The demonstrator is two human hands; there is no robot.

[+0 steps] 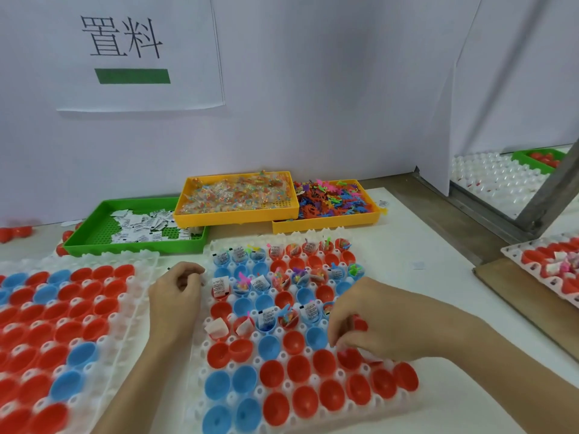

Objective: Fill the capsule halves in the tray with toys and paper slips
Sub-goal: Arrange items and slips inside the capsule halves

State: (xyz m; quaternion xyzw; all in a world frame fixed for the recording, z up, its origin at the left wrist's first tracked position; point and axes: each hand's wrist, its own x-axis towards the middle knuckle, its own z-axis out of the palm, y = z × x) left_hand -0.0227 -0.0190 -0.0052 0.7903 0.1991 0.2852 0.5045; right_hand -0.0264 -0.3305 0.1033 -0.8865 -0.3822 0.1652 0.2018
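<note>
Left tray (18, 411): red and blue halves, nothing visible in them (blurred). Green bin (84, 233): slips (147, 225). Left hand (175, 296) at left edge of centre tray (200, 411), fingers curled; held item, if any, not discernible. Centre tray: far rows hold slips, some with toys; near rows bare halves (275, 408). Upper yellow bin (232, 216): bagged toys (235, 192). Lower yellow bin (326, 225): loose toys (332, 200). Right hand (366, 327) over tray's right side, fingertips pinched downward; contents cannot be told.
</note>
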